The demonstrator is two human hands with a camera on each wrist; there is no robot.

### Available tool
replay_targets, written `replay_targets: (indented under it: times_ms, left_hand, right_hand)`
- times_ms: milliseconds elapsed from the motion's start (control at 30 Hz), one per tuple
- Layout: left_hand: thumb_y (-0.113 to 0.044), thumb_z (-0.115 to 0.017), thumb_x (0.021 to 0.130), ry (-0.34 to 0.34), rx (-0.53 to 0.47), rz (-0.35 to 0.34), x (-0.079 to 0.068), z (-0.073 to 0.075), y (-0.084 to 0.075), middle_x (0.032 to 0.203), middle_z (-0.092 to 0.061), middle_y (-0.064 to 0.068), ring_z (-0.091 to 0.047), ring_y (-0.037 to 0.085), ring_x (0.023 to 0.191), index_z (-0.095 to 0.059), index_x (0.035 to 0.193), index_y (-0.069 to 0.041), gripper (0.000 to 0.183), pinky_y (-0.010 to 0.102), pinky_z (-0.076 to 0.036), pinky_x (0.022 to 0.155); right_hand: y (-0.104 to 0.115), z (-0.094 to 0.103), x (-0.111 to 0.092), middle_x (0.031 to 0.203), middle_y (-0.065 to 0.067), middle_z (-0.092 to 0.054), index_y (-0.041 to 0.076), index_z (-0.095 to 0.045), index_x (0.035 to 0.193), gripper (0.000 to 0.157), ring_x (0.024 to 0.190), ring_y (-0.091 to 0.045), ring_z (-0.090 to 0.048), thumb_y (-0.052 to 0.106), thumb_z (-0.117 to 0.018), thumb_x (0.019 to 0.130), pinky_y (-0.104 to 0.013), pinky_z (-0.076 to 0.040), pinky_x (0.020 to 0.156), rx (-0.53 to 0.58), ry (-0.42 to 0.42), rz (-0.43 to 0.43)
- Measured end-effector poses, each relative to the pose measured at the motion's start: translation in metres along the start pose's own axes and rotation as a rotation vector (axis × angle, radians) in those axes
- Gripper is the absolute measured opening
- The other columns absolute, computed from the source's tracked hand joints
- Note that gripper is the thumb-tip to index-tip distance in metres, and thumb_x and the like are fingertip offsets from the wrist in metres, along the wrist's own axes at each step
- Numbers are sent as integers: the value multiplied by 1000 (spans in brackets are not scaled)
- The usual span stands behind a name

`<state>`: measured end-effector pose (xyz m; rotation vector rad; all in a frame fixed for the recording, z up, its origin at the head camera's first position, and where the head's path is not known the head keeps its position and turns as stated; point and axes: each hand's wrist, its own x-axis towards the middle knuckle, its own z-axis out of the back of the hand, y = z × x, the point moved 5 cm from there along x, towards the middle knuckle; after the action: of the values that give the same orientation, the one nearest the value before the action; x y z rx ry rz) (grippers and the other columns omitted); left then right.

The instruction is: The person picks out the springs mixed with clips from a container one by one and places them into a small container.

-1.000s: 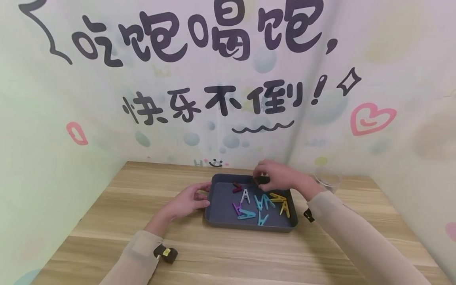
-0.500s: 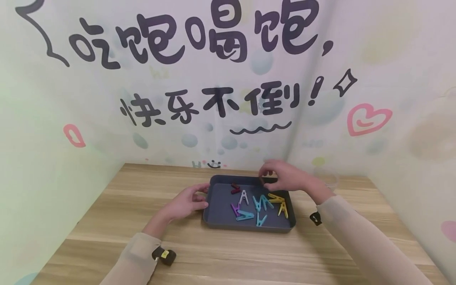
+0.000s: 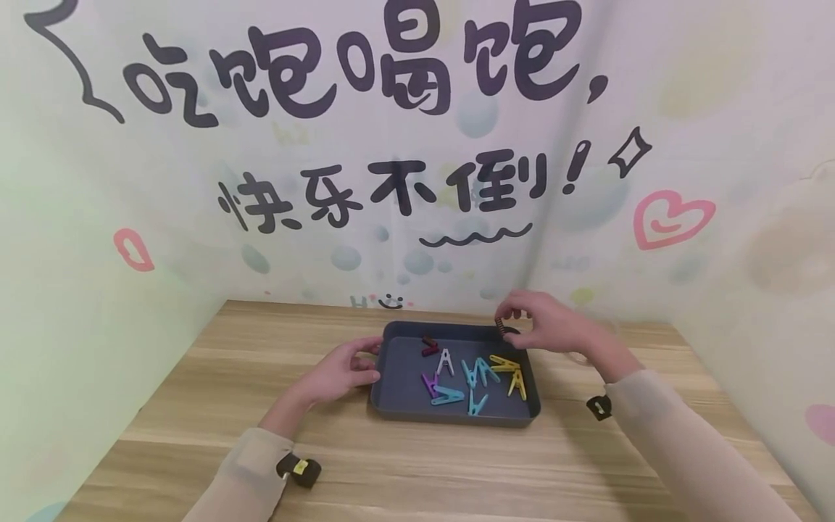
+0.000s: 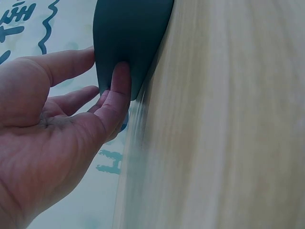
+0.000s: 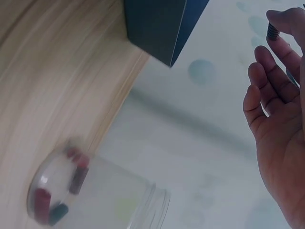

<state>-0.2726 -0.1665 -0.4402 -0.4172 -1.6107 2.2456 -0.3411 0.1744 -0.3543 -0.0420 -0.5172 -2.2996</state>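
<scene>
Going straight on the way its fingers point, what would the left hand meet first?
The tray, at its left side wall. The left hand appears to touch it, so there looks to be no gap, though exact contact is hard to judge.

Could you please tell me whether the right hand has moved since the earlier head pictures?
Yes: judged against the wavy line on the wall, the right hand has moved to the right.
</scene>
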Motion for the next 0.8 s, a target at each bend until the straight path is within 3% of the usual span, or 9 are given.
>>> replay_targets:
  times_ms: [433,800]
  left_hand:
    - [-4,-64,89,3,2,0,-1,0,0,139,-42,24,-57,35,114,-31,146,1,66,31,-55,86]
    - [-3,-63,90,-5,17,13,0,1,1,139,-44,22,-58,33,113,-30,147,-1,66,30,-55,86]
  right_hand:
    - [-21,21,-31,100,14,-60,29,-62,108,33,90,-8,-52,29,-77,79,-29,-51,79,-38,-62,-54]
    - [-36,38,-52,97,13,-61,27,-64,105,35,86,-7,-50,23,-80,74,-33,-50,74,-87,-143,-73]
